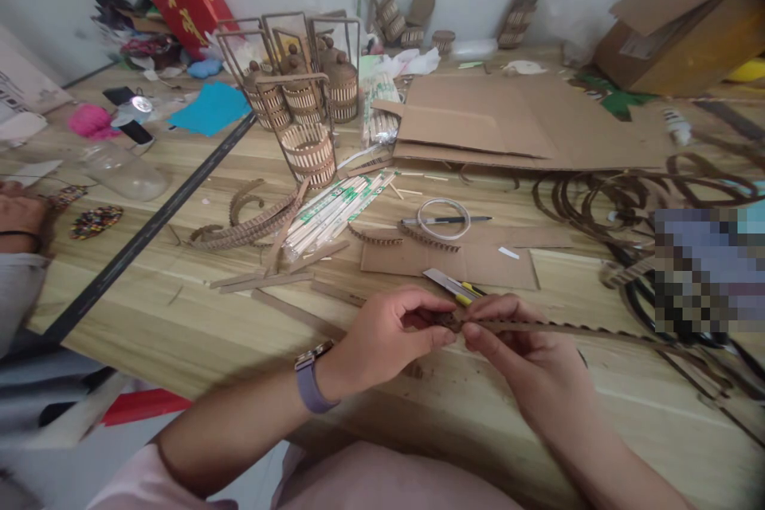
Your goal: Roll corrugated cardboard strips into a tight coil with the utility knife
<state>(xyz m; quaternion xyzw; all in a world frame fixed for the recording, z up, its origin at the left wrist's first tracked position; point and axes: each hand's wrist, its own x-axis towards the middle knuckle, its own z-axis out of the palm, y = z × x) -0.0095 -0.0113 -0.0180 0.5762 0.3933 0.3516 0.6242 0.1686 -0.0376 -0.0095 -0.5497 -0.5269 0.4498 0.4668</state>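
A long brown notched strip (pixel 574 328) runs from between my fingertips off to the right. My left hand (pixel 388 335), with a watch on its wrist, pinches the strip's near end, which looks bunched or curled. Close beside it, my right hand (pixel 526 351) is closed on the same strip with thumb and fingers. Just beyond my fingertips lies a yellow and black cutter (pixel 454 285). Behind that are a flat cardboard piece (pixel 394 259), a white ring (pixel 443 219) over a black pen, and two short notched strips.
Wrapped sticks (pixel 338 211) and curved strips (pixel 251 227) lie left of centre. Small lantern-like baskets (pixel 307 151) stand behind them. Cardboard sheets (pixel 478 119) cover the back; coiled strips (pixel 586 199) lie at right. Another person's hand (pixel 21 211) rests at far left, beyond a black strip.
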